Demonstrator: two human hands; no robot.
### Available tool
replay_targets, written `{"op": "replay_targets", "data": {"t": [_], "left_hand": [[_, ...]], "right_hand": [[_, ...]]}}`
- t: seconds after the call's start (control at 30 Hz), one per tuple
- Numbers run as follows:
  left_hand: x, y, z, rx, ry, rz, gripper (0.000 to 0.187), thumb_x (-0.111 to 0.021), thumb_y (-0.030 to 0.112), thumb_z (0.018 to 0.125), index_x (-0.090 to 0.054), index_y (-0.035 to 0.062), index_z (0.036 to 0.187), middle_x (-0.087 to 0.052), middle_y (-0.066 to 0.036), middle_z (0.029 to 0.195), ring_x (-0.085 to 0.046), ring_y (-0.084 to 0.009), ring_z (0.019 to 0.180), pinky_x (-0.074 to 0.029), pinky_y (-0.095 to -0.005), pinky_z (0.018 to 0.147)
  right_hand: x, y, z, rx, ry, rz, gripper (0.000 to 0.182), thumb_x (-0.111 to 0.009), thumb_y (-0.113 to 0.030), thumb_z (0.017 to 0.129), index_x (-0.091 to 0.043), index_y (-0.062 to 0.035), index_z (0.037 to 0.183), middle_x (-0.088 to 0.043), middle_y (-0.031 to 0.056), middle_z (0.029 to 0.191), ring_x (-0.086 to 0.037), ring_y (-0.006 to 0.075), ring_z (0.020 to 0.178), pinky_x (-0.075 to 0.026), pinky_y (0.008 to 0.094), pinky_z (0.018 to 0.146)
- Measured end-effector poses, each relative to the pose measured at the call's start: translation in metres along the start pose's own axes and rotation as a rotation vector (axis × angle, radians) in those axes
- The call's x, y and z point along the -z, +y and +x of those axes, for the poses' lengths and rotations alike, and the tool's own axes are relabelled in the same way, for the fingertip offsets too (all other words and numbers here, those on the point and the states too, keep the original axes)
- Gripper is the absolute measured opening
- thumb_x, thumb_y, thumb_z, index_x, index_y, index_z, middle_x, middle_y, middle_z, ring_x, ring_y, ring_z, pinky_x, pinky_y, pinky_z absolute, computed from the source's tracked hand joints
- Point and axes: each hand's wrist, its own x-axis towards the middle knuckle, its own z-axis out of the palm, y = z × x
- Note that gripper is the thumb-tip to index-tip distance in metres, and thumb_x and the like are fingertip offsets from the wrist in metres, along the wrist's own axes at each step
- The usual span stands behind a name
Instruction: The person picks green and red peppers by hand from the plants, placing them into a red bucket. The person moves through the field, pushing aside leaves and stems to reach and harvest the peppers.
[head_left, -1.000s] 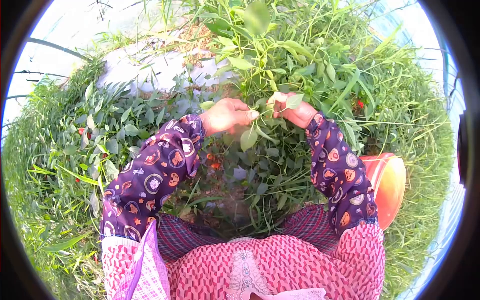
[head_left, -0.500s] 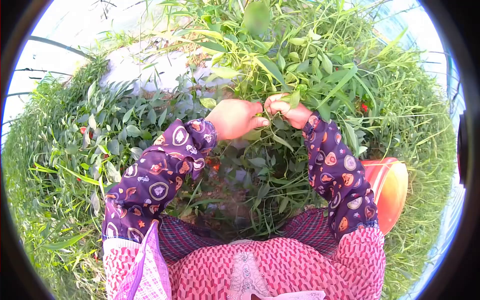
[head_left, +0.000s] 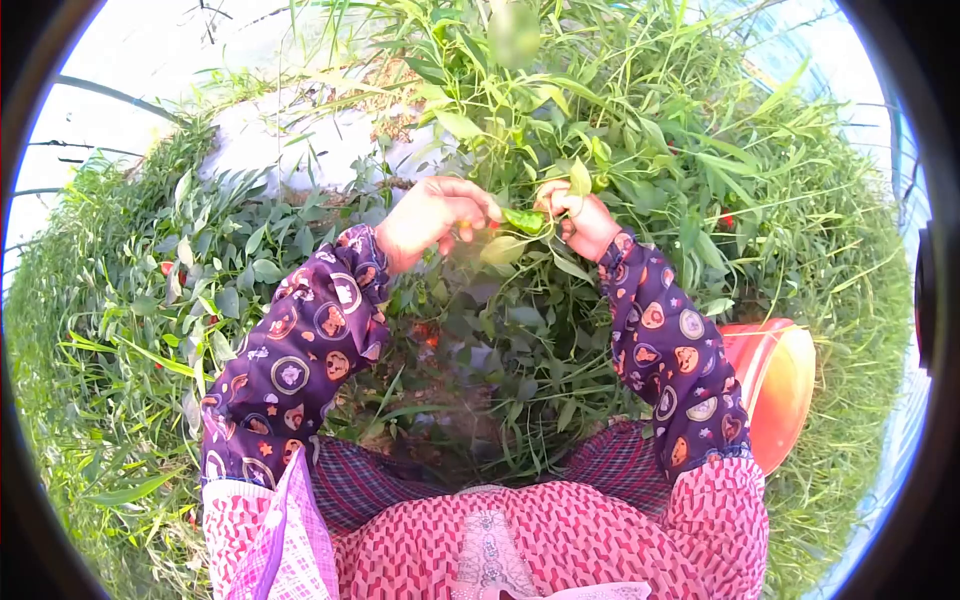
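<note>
A shiny green pepper lies between my two hands among leafy stems. My right hand is closed, its fingers pinched at the pepper's right end beside some leaves. Whether the pepper hangs on its stem is hidden there. My left hand is just left of the pepper, fingers loosely curled and apart, with the fingertips close to its left tip. A small red spot shows by those fingertips, too small to name. Pale leaves hang just below the pepper.
Dense pepper plants and grass surround me, with red fruit at the right and more red fruit at the left. An orange-red bucket stands by my right elbow. Pale ground sheeting shows at the back left.
My left hand has drawn to the left and its fingers have loosened from their pinch. The green pepper has come into sight between the hands. My right hand has shifted slightly.
</note>
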Motion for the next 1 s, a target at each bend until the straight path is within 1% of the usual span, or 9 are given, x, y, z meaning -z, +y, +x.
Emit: {"op": "replay_targets", "data": {"t": [0.13,0.2,0.37,0.6,0.67,0.77,0.87,0.93,1.0], "left_hand": [[-0.006,-0.007,0.01,0.035,0.194,0.207,0.032,-0.072,0.025,0.079,-0.068,0.0064,0.106,-0.063,-0.003,0.082,-0.059,-0.0092,0.064,-0.045,-0.022,0.052],[-0.012,-0.013,0.015,-0.42,0.29,0.936,0.035,-0.074,0.024,0.076,-0.068,0.0105,0.108,-0.062,-0.007,0.085,-0.061,-0.0192,0.075,-0.049,-0.0307,0.065],[-0.035,-0.007,0.021,-0.549,0.324,1.257,0.035,-0.074,0.027,0.067,-0.067,0.0106,0.097,-0.059,-0.01,0.087,-0.059,-0.03,0.086,-0.05,-0.0402,0.077],[-0.044,-0.004,0.023,-0.075,0.108,0.993,0.035,-0.065,0.033,0.07,-0.064,0.0053,0.091,-0.064,-0.017,0.079,-0.064,-0.0311,0.076,-0.05,-0.0417,0.07],[-0.04,-0.006,0.02,-0.041,0.046,0.899,0.029,-0.063,0.031,0.075,-0.063,0.0052,0.088,-0.063,-0.012,0.075,-0.063,-0.0225,0.072,-0.048,-0.0363,0.066],[-0.041,-0.013,0.009,0.11,0.05,0.096,0.017,-0.059,0.021,0.084,-0.063,0.0067,0.092,-0.055,0.003,0.078,-0.052,-0.0066,0.072,-0.042,-0.0259,0.063],[-0.04,-0.028,0.007,0.099,0.084,-0.047,0.021,-0.06,0.022,0.083,-0.061,0.0062,0.097,-0.056,0.003,0.078,-0.052,-0.0091,0.07,-0.043,-0.0272,0.063],[-0.049,-0.013,-0.002,0.041,0.142,-0.001,0.02,-0.057,0.018,0.084,-0.059,0.0048,0.098,-0.056,0.001,0.079,-0.052,-0.0107,0.07,-0.042,-0.0275,0.063],[-0.062,0.014,-0.021,-0.146,0.175,0.652,0.018,-0.054,0.014,0.084,-0.058,0.0031,0.098,-0.055,-0.001,0.079,-0.05,-0.0122,0.07,-0.042,-0.0279,0.063]], "right_hand": [[-0.016,-0.003,0.0,0.012,-0.027,0.024,0.019,-0.057,-0.01,0.076,-0.059,-0.01,0.095,-0.056,-0.003,0.08,-0.039,0.004,0.05,-0.026,0.0184,0.044],[-0.015,-0.002,-0.001,0.011,-0.018,0.023,0.019,-0.056,-0.01,0.076,-0.059,-0.0097,0.094,-0.056,-0.0027,0.08,-0.039,0.004,0.05,-0.026,0.0188,0.044],[-0.014,-0.002,0.002,0.037,-0.03,0.003,0.018,-0.055,-0.008,0.075,-0.059,-0.0088,0.093,-0.056,-0.0021,0.079,-0.039,0.0042,0.05,-0.027,0.0201,0.043],[-0.019,-0.002,0.001,0.017,0.064,0.1,0.018,-0.054,-0.007,0.078,-0.06,-0.006,0.095,-0.057,0.0017,0.08,-0.04,0.0071,0.051,-0.027,0.0218,0.043],[-0.019,-0.001,0.001,0.031,0.121,0.056,0.018,-0.052,-0.007,0.079,-0.059,-0.0058,0.096,-0.057,0.0022,0.079,-0.039,0.0075,0.05,-0.027,0.022,0.043],[-0.022,0.003,0.001,0.022,0.165,0.099,0.014,-0.053,-0.009,0.079,-0.06,-0.0056,0.09,-0.056,0.0021,0.078,-0.037,0.0076,0.048,-0.026,0.0223,0.042],[-0.021,0.007,0.004,0.051,0.155,0.084,0.011,-0.055,-0.011,0.077,-0.061,-0.0065,0.085,-0.055,0.0016,0.075,-0.037,0.0075,0.048,-0.026,0.0224,0.043],[-0.021,0.008,0.005,-0.005,0.151,0.017,0.013,-0.056,-0.011,0.076,-0.061,-0.0079,0.088,-0.055,0.0001,0.073,-0.037,0.0075,0.048,-0.026,0.0227,0.043],[-0.006,0.024,0.024,0.082,0.365,0.21,0.014,-0.051,-0.01,0.08,-0.06,-0.0077,0.091,-0.053,-0.0013,0.069,-0.038,0.0082,0.048,-0.025,0.0258,0.042]]}}
